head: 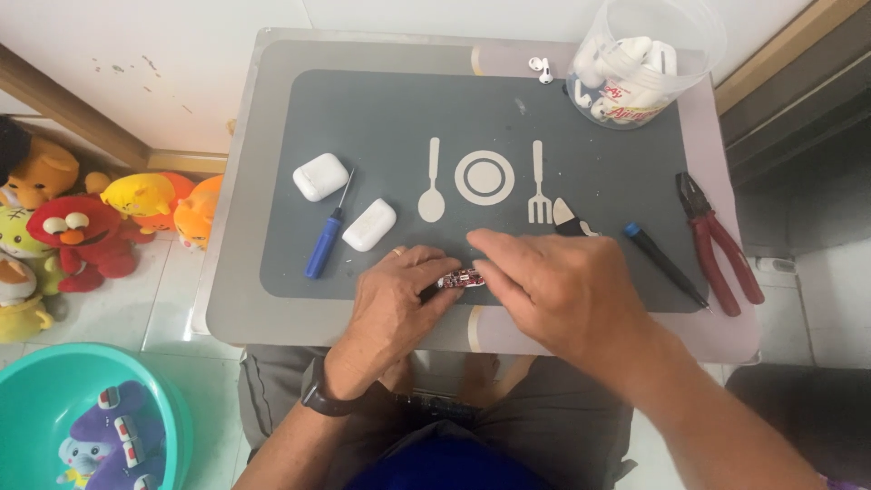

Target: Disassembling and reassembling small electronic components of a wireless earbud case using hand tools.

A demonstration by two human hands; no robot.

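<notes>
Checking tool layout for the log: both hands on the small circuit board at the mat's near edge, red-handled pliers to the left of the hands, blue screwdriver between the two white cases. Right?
One slip. The red-handled pliers lie to the right of the hands, not the left, as the head view shows. The rest holds: left hand and right hand meet on the small circuit board, and the blue screwdriver lies between the two white cases.

Clear round plastic tub (646, 56) with red-and-white label (626, 106), far right corner of the mat (390, 118).
</notes>
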